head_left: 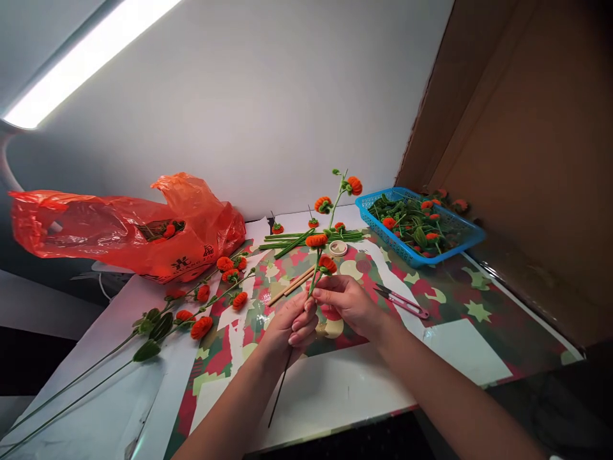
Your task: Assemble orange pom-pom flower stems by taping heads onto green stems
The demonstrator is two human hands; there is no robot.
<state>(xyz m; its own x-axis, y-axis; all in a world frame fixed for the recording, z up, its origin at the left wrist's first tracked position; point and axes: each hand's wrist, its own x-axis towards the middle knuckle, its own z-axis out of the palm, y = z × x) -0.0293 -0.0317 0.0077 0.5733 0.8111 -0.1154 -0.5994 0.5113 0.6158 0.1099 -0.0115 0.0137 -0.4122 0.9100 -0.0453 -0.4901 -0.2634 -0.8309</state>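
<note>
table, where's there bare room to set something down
Bare: patterned cover right of the pink snips, in front of the blue basket; the white strip between dark wire and right forearm. Crowded: back centre, with green stems, and left, under the orange-fruited sprays.

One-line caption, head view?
Left hand and right hand hold a branch of orange chenille pumpkins above a patterned sheet.

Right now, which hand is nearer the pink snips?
Right. The right hand is just left of the pink snips; the left hand is farther left, gripping the stem.
</note>
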